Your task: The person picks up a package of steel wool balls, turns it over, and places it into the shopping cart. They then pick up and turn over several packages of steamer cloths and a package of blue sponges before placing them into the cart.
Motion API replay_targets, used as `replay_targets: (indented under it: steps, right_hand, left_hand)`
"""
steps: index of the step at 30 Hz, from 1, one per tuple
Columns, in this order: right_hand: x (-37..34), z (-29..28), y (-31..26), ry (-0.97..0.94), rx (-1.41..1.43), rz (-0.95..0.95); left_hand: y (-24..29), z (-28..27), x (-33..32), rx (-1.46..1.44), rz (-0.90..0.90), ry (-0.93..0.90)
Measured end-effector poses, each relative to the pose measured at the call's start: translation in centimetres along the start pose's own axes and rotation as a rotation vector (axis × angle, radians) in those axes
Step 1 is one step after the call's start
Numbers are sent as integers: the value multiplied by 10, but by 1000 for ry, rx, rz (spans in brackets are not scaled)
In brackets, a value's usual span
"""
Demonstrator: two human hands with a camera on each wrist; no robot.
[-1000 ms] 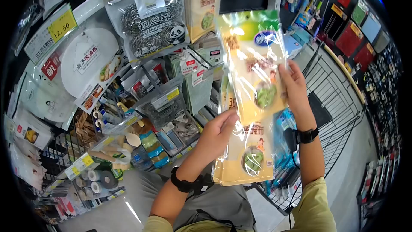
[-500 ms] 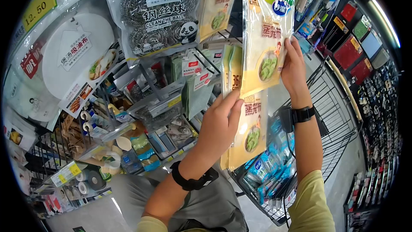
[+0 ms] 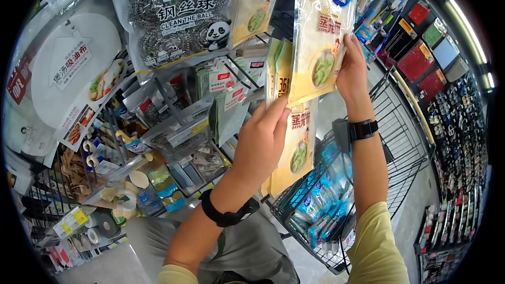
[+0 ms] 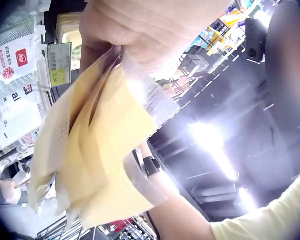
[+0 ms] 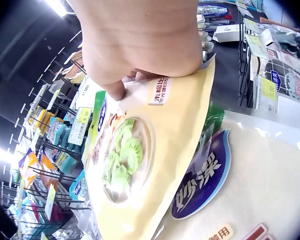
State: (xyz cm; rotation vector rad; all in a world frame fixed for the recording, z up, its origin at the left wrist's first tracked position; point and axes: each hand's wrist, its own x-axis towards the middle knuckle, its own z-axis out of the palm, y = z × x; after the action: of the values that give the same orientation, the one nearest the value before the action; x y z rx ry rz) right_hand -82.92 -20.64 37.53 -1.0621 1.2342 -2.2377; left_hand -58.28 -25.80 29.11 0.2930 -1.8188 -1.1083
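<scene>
A flat steamer cloth packet (image 3: 321, 37), yellow and cream with a picture of green dumplings, is held up by my right hand (image 3: 353, 76). That hand pinches its right edge between thumb and fingers. My left hand (image 3: 262, 142) grips several more steamer cloth packets (image 3: 299, 152), which hang below and behind the first one. Its fingertips lie right at the lower left corner of the raised packet. In the left wrist view, the yellow packets (image 4: 102, 145) fan out from the pinch. The right wrist view shows the dumpling print (image 5: 125, 160) under my right hand.
Another steamer cloth packet (image 3: 259, 8) hangs on the rack, beside a big bag of steel wool balls (image 3: 179, 23). Green cloths (image 3: 226, 113) on hooks stand close left of my hands. A wire shopping cart (image 3: 400, 126) holding blue packages (image 3: 329, 200) is at the right.
The right hand has raised its packet and turned its printed front more squarely to the head view. The left hand keeps its grip on the other packets. The head view has shifted.
</scene>
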Motion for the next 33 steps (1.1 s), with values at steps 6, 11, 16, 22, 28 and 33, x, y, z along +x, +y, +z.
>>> replay_targets:
  steps: [6, 11, 16, 22, 28, 33]
  right_hand:
    - [6, -1, -6, -23, -21, 23]
    - [9, -14, -6, 0, 3, 88]
    - [6, -15, -12, -9, -31, 128]
    - [4, -17, -17, 23, -151, 126]
    - [35, -9, -28, 33, -225, -8]
    - [70, 2, -46, -10, -206, -30]
  left_hand:
    - [1, 4, -1, -37, -19, -10]
    - [-2, 14, -2, -68, 21, 8]
    - [6, 11, -3, -75, -40, -24]
    - [0, 13, -11, -51, -22, -35]
    - [-6, 16, -5, -26, 37, 33]
    - [-16, 12, 1, 39, -1, -13]
